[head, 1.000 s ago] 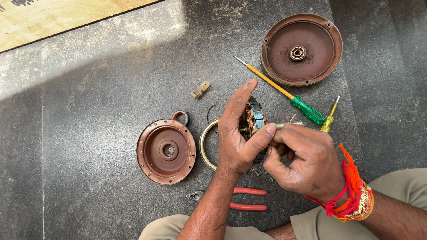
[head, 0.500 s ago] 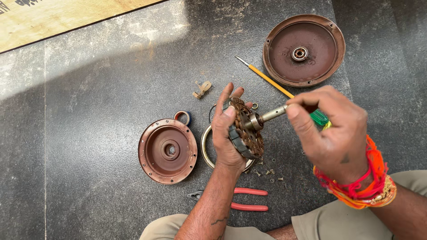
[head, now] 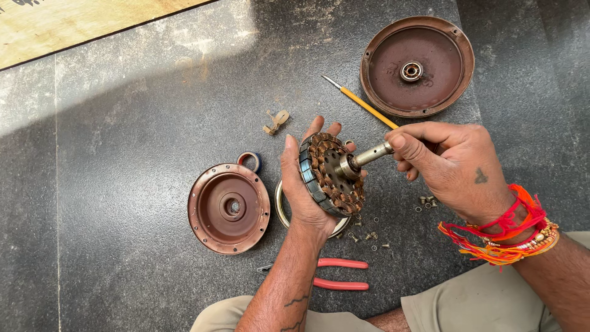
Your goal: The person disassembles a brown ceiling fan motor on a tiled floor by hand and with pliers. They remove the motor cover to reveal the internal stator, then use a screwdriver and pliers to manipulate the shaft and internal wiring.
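Head view. The left hand (head: 307, 193) cups a round motor stator with copper-brown windings and a grey laminated steel rim (head: 329, 175), held up off the dark stone floor (head: 123, 154), just above a pale metal ring (head: 281, 206) lying there. Left thumb on the near-left edge of the rim, fingers wrapped behind and showing past the far edge; the hand is clamped on the rim. The stator face tilts toward the right.

The right hand (head: 452, 163) pinches the steel shaft (head: 369, 155) that sticks out of the stator centre; thumb on top, fingers curled under, closed on the shaft end.

Handling, as a judgement: dense and heavy for its size, rigid. The windings look brittle and easily scraped, so the rim and the shaft are the safe places to grip, as both hands do now. The bare shaft may be slick.

Around: a small brown dished cover (head: 228, 208) to the left, a larger brown dished cover with centre bearing (head: 416, 66) far right, a yellow-handled screwdriver (head: 362, 104) between it and the hands, red-handled pliers (head: 338, 273) near, and loose small screws (head: 369, 237) under the stator.
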